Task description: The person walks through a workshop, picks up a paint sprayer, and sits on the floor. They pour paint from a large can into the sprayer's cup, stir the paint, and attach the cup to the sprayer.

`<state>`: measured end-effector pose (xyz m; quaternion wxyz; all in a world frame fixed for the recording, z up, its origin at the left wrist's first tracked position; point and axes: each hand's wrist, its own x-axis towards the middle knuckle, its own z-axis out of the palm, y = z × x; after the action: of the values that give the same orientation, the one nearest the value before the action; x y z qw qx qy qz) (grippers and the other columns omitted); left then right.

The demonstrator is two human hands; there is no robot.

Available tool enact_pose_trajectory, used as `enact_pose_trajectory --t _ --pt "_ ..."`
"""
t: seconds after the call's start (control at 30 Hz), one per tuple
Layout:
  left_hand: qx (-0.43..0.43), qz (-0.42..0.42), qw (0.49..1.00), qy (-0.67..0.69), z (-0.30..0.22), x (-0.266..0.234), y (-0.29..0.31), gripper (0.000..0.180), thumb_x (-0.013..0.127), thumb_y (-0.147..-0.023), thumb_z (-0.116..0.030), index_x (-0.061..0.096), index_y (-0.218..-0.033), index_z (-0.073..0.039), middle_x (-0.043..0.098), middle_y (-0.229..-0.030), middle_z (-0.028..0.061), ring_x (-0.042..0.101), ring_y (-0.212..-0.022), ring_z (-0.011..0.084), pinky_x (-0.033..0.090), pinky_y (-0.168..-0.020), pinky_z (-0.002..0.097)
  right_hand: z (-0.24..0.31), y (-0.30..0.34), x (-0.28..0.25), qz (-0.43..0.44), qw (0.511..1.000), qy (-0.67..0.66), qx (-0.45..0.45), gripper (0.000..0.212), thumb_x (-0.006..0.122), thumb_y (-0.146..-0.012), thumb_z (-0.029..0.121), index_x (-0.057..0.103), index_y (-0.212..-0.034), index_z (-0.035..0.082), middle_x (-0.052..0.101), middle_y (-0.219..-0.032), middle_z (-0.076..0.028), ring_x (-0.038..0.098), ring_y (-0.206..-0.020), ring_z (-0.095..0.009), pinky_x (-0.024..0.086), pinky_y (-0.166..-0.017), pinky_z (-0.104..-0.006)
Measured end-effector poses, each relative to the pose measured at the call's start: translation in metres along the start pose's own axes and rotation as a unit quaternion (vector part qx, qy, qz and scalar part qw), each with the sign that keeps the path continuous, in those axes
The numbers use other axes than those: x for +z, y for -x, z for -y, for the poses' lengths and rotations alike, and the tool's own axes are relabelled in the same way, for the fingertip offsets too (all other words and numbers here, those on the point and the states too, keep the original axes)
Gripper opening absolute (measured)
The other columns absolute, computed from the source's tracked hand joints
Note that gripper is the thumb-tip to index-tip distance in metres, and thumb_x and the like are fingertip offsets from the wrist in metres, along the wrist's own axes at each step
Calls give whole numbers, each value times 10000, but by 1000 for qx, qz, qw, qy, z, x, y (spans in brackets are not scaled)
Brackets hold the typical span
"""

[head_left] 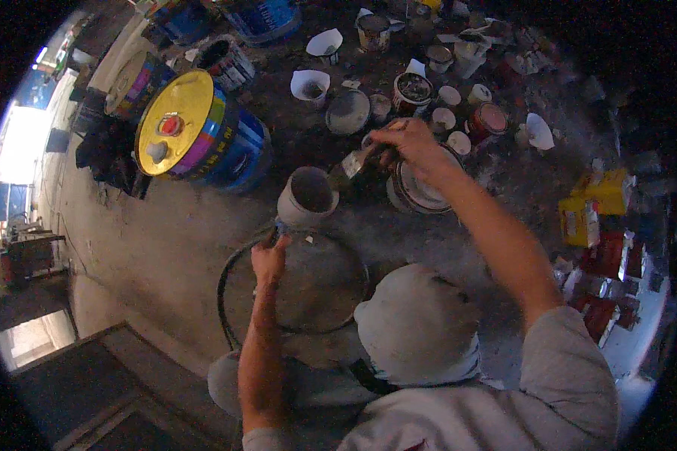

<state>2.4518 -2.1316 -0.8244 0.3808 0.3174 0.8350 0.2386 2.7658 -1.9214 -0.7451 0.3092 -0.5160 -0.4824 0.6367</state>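
Observation:
My left hand (269, 261) is closed round the handle of what looks like a spray gun. Its pale, open-topped cup (307, 198) tilts above the hand, dark inside. From the right, my right hand (414, 147) grips a flat paintbrush (350, 165). The brush's dark end points down and left, close to the cup's rim; whether they touch I cannot tell. Directly below my right hand and forearm stands a round can (417, 192) with a pale top, partly covered by them. Most of the gun's body is hidden by my left fingers.
A blue drum with a yellow lid (175, 124) stands left of the cup. Several small cans and paper-lined cups (311, 86) crowd the floor beyond. A black hose (220, 293) loops below my left hand. Yellow boxes (579, 222) lie at right. My grey-clad knee (420, 323) rises between my arms.

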Motion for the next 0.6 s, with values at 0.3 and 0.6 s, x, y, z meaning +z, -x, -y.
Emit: enact_pose_trajectory --t 0.3,0.6 --pt "53 76 986 141 -18 -7 6 492 672 -851 -309 658 -1213 24 562 -662 -7 469 -560 76 377 -528 267 52 50 -143 -131 988 78 -5 218 610 -901 242 654 -926 30 660 -768 -87 617 -587 -167 484 -522 -316" --pt "89 142 977 134 -32 5 3 480 669 -873 -340 666 -1213 -1 588 -711 -2 479 -596 77 398 -559 265 15 56 -112 29 742 654 -144 589 574 -909 469 560 -1250 -12 691 -880 -206 684 -779 -378 548 -717 -494"
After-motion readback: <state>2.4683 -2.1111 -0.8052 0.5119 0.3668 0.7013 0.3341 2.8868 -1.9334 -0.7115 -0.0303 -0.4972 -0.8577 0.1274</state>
